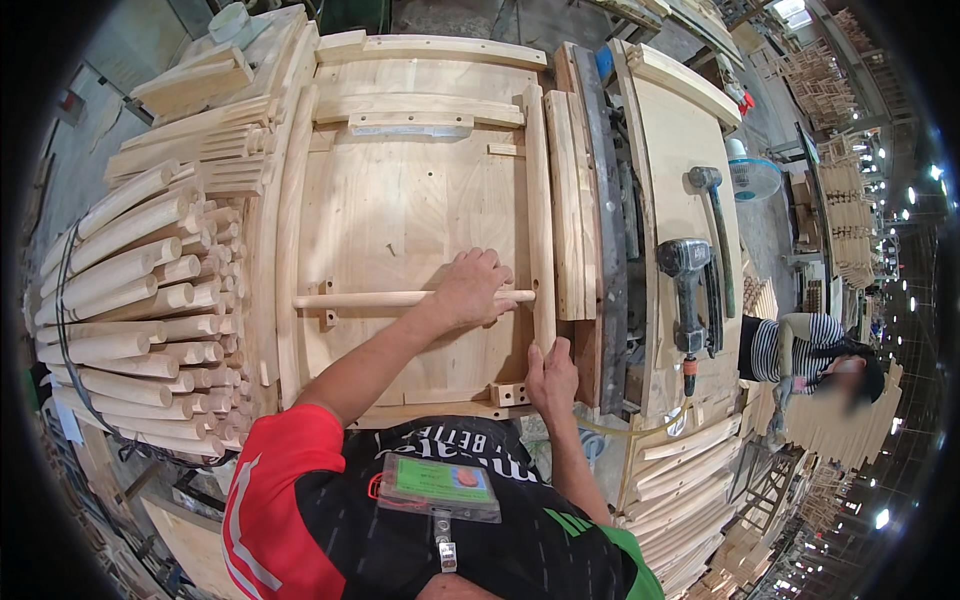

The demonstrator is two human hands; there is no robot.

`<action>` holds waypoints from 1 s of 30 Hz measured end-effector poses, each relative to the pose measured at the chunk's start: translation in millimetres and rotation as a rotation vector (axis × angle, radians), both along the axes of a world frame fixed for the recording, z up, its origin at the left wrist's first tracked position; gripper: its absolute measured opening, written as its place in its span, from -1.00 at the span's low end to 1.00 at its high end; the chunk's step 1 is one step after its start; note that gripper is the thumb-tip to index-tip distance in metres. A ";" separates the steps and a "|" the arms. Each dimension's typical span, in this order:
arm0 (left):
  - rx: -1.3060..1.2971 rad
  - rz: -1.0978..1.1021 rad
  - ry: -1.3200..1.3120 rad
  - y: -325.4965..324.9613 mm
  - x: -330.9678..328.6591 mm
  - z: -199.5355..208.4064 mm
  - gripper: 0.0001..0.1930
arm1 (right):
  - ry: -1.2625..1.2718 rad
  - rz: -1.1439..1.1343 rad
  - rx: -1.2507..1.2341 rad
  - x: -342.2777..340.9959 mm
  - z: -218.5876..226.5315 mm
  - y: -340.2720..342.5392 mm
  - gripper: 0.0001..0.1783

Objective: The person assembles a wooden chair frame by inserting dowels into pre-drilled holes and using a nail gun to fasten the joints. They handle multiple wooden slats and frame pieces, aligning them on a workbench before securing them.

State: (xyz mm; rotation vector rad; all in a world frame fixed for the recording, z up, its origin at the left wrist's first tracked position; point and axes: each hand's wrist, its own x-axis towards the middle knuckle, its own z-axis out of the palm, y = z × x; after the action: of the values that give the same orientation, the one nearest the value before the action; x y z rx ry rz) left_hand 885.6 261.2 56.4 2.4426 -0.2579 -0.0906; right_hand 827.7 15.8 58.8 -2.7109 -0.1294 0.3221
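A thin round wooden rung (375,299) lies crosswise over a plywood jig board (400,220). My left hand (472,287) is closed over the rung near its right end. That end meets a long wooden post (536,190); whether it sits in a hole there, I cannot tell. My right hand (553,375) is closed on the near end of the post. At the left, another long post (291,220) meets the rung's other end. Farther up, a flat wooden crosspiece (430,108) spans between the two posts. A small drilled wooden block (508,394) sits beside my right hand.
A strapped bundle of round wooden legs (150,320) stands at the left. On the right-hand bench (655,150) lie a hammer (715,220) and a power drill (686,290). Beyond are a blue fan (755,178) and a person in a striped shirt (795,345).
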 end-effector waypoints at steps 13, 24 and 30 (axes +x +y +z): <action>-0.029 0.027 -0.031 -6.3 -7.1 -7.6 -0.71 | -0.011 -0.038 0.085 30.9 -4.8 14.2 -0.55; 0.032 0.023 -0.063 -8.1 -11.1 -3.7 -0.72 | -0.053 -0.032 0.036 18.9 -11.1 11.6 -0.59; 0.031 0.037 -0.010 -8.6 -11.5 -1.0 -0.70 | -0.085 -0.018 0.027 14.7 -8.7 12.0 -0.61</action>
State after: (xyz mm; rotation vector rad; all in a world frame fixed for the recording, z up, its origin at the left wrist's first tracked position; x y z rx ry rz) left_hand 874.1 252.6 55.4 2.4784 -0.2168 -0.0671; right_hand 842.4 27.8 50.1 -2.6982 -0.1327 0.1980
